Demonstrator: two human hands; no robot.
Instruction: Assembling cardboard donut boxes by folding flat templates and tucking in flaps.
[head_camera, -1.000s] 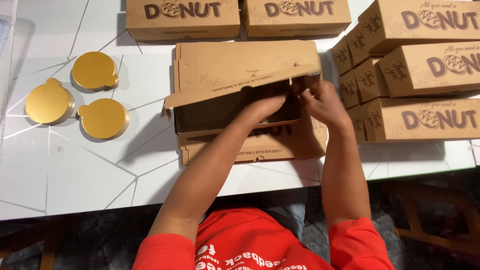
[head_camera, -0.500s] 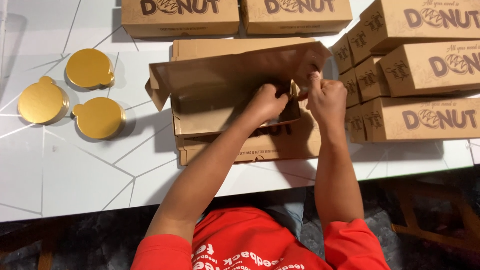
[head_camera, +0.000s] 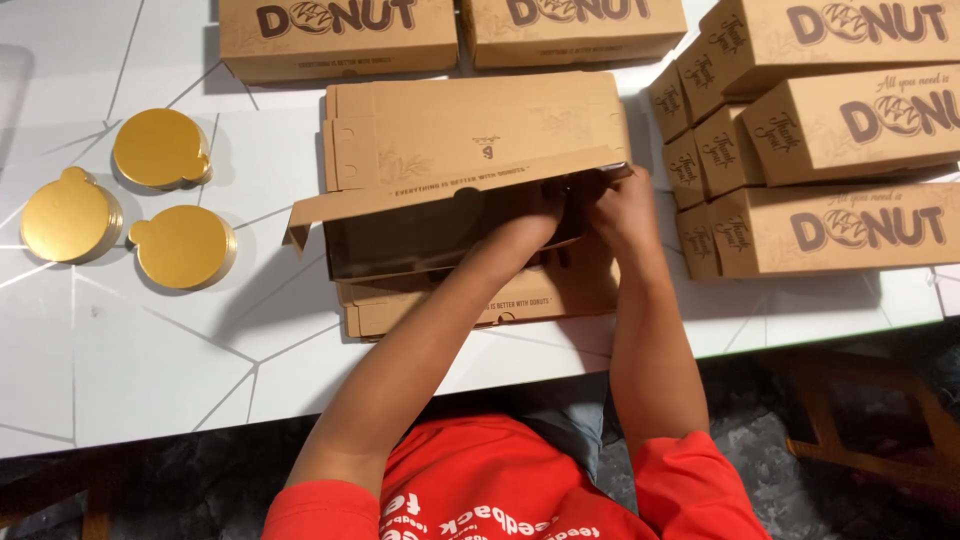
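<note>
Your left hand (head_camera: 540, 215) reaches into the half-folded box (head_camera: 440, 235) at mid-table; its fingers are hidden under the flap, so you cannot tell its grip. Your right hand (head_camera: 620, 210) pinches the box's right end. The box runs left to right, and both hands sit at its right end, the right hand nearer the corner

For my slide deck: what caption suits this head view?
Both hands, left hand and right hand, work inside a half-folded brown box on a white table, gold discs alongside.
</note>
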